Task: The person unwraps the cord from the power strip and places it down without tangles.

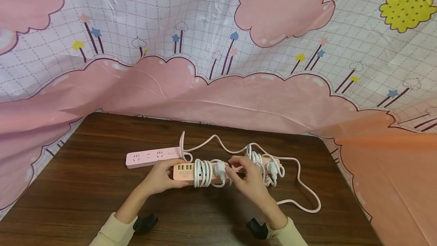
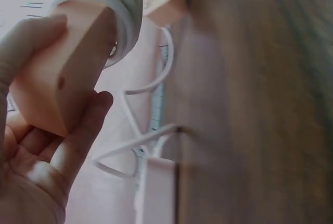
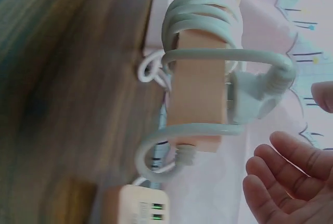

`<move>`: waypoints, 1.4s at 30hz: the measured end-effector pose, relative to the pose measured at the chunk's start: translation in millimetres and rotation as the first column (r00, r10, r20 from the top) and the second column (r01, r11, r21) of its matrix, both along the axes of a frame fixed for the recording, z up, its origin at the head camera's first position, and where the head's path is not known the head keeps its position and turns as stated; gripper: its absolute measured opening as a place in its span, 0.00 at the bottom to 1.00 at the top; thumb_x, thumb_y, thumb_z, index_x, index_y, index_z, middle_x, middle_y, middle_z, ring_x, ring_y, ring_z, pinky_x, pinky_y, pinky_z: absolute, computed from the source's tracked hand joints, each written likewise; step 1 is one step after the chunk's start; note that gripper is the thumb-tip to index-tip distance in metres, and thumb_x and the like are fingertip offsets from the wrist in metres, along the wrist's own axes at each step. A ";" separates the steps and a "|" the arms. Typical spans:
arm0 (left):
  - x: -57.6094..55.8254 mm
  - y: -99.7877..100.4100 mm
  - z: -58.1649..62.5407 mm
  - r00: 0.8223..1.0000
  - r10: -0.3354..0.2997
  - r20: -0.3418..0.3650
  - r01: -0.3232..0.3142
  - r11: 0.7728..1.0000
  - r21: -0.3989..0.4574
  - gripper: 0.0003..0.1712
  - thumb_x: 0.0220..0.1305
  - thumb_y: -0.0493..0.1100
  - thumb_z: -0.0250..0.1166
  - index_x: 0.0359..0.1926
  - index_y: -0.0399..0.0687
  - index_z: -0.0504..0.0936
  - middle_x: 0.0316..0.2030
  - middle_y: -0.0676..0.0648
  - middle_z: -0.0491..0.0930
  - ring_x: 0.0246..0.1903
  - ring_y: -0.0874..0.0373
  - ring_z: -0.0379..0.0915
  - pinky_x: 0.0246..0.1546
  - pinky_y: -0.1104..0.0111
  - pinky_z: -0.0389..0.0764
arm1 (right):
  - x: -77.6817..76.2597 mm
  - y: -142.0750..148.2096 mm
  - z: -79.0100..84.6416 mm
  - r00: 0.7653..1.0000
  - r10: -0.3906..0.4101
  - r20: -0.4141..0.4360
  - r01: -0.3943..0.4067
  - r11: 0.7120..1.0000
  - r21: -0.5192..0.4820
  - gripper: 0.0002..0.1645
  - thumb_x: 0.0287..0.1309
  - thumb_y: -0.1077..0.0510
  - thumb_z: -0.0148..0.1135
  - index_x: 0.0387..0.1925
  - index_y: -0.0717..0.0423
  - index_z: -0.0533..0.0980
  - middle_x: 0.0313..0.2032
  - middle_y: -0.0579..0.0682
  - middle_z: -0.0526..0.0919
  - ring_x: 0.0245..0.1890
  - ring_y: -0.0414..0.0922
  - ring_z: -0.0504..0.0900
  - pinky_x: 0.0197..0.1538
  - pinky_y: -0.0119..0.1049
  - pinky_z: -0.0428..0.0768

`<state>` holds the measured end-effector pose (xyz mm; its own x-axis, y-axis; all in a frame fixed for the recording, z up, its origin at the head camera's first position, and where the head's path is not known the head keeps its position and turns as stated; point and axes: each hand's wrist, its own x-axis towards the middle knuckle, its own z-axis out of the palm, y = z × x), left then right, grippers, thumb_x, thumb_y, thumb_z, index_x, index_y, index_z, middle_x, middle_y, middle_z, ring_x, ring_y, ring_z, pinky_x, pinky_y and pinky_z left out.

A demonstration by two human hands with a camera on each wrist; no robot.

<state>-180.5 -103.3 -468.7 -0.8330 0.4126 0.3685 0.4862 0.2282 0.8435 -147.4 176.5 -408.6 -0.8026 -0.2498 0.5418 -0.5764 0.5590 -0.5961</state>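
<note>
My left hand [image 1: 160, 177] grips the left end of a peach power strip [image 1: 182, 174], thumb and fingers on opposite sides. Its white cord [image 3: 203, 26] is wound around the body in several loops, and the white plug [image 3: 255, 94] sits in a socket near the right end. The strip is raised above the table in the wrist views. My right hand [image 1: 252, 183] is beside the strip's right end; in the right wrist view its fingers [image 3: 291, 172] are spread loosely, apart from the plug, holding nothing.
Behind my right hand lies a second peach power strip [image 1: 275, 160], also wrapped in cord with its plug [image 1: 272, 167] in it. A pink power strip [image 1: 150, 157] lies at left, its long cord [image 1: 307, 189] running behind to the right. A patterned curtain [image 1: 218, 101] borders the wooden table [image 1: 191, 215].
</note>
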 end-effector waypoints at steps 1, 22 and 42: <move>0.2 1.0 3.9 1.000 0.000 0.005 0.000 1.000 0.015 0.31 0.37 0.35 0.79 0.47 0.33 0.79 0.39 0.39 0.81 0.32 0.64 0.74 0.30 0.70 0.80 | -0.2 0.6 3.2 1.000 -0.009 -0.009 0.009 1.000 0.007 0.11 0.50 0.63 0.68 0.37 0.64 0.78 0.34 0.55 0.81 0.32 0.50 0.79 0.32 0.39 0.80; -10.9 14.8 67.6 0.998 -0.067 0.001 0.066 0.987 0.149 0.27 0.40 0.32 0.75 0.45 0.31 0.78 0.32 0.40 0.80 0.26 0.62 0.77 0.25 0.68 0.81 | -8.3 0.4 81.4 0.998 -0.060 -0.033 0.061 0.998 0.017 0.08 0.51 0.59 0.66 0.34 0.59 0.81 0.27 0.45 0.79 0.26 0.38 0.75 0.27 0.34 0.76; -33.3 15.4 109.6 0.992 -0.122 -0.012 0.122 0.988 0.091 0.27 0.40 0.33 0.76 0.46 0.37 0.80 0.27 0.46 0.79 0.24 0.59 0.73 0.22 0.70 0.76 | -9.3 -8.6 123.7 0.996 -0.091 0.006 0.089 0.982 0.164 0.16 0.47 0.57 0.70 0.38 0.62 0.79 0.28 0.50 0.76 0.26 0.42 0.74 0.30 0.34 0.74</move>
<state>-213.8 -87.9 -359.1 -0.7762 0.4755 0.4139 0.5107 0.0893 0.8551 -156.7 167.9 -284.9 -0.8324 -0.2608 0.4890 -0.5123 0.6986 -0.4995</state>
